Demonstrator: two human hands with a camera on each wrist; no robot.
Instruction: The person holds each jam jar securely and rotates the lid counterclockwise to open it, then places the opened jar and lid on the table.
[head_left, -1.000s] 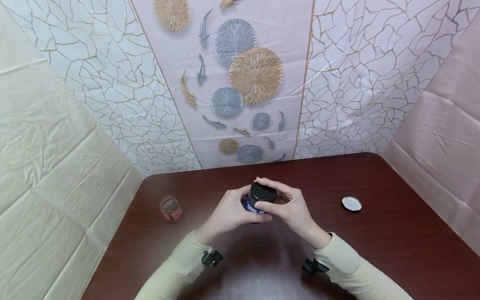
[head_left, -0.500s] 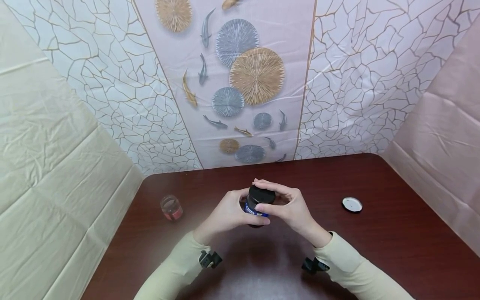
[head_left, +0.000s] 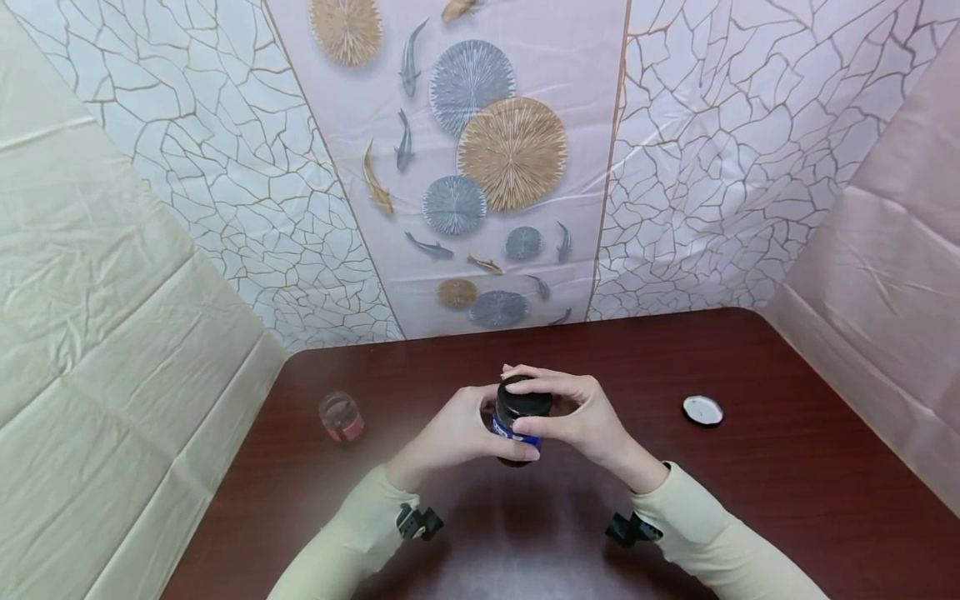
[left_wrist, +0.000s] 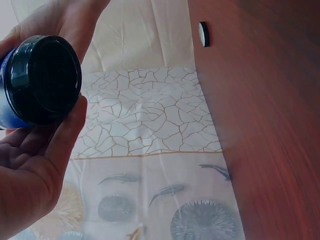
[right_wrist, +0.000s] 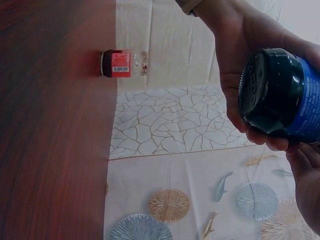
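A dark jar (head_left: 523, 404) with a black lid and a blue label is held off the table between both hands, lid upward. My left hand (head_left: 453, 429) grips its body, with the thumb across the front near the label. At the lid, my right hand (head_left: 581, 417) has its thumb at the near side and fingers over the top and far edge. In the left wrist view the jar's dark base (left_wrist: 52, 80) faces the table. The right wrist view shows the dark base (right_wrist: 265, 90) and part of the blue label (right_wrist: 310, 107). Some fingers behind the jar are hidden.
On the left of the dark red table (head_left: 750, 500) stands a small clear jar (head_left: 341, 417) with a red label. A lid (head_left: 703, 410) lies to the right, white inside up. Patterned cloth (head_left: 510, 167) hangs behind the table.
The jar and both hands have come slightly lower in the head view. My right index finger has shifted from the lid's far edge onto its top, and the jar stands more upright.
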